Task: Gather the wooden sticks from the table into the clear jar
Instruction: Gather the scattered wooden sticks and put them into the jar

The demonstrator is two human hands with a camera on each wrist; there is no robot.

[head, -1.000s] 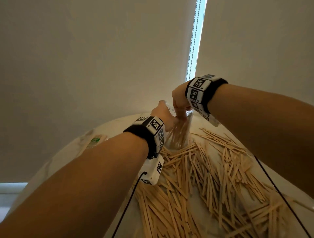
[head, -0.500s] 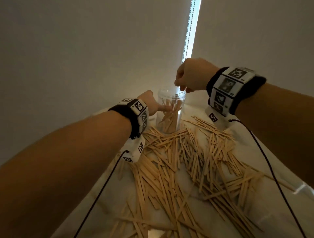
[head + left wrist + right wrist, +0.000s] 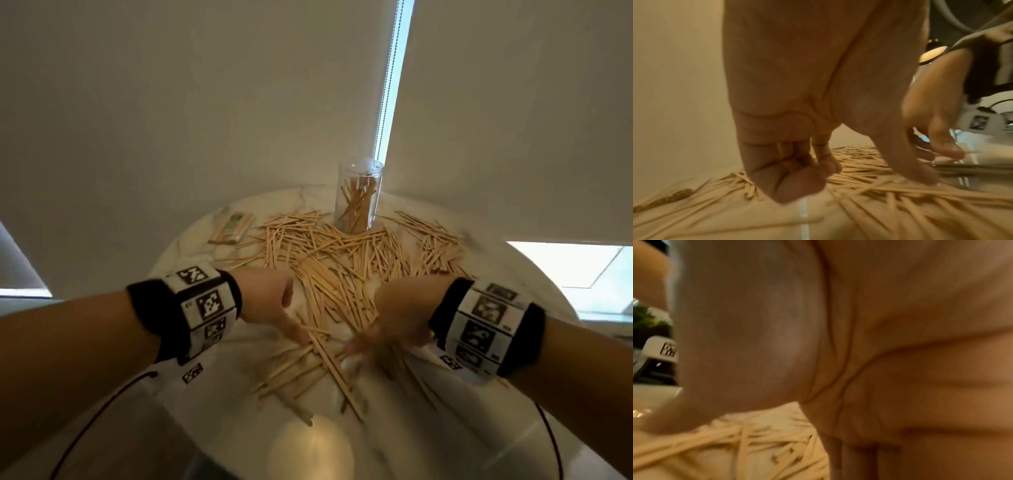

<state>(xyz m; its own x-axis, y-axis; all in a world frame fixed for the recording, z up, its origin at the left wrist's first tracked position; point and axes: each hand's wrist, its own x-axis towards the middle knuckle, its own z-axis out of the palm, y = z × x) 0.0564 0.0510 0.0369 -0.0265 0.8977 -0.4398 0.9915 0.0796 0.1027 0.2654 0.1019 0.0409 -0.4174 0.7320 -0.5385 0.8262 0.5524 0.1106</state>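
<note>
A clear jar [image 3: 359, 195] stands upright at the far side of the round table [image 3: 239, 394], partly filled with wooden sticks. Many more sticks [image 3: 342, 260] lie scattered from the jar toward me. My left hand [image 3: 298, 334] reaches down onto the nearest sticks. In the left wrist view its fingers [image 3: 789, 181] curl loosely with nothing seen in them, and its thumb, spread apart from them, touches a stick. My right hand [image 3: 363, 342] comes in from the right with its fingers lying on the same sticks [image 3: 735, 443]. That wrist view is blurred.
A flat packet of sticks [image 3: 231, 226] lies at the table's far left. Drawn blinds and a bead chain [image 3: 387, 85] hang right behind the jar. Black cables [image 3: 96, 411] trail from both wrists. A bright window pane [image 3: 565, 263] shows at the right.
Both hands have left the jar, pulled back toward me and dropped onto the near sticks. The jar now stands alone at the far edge.
</note>
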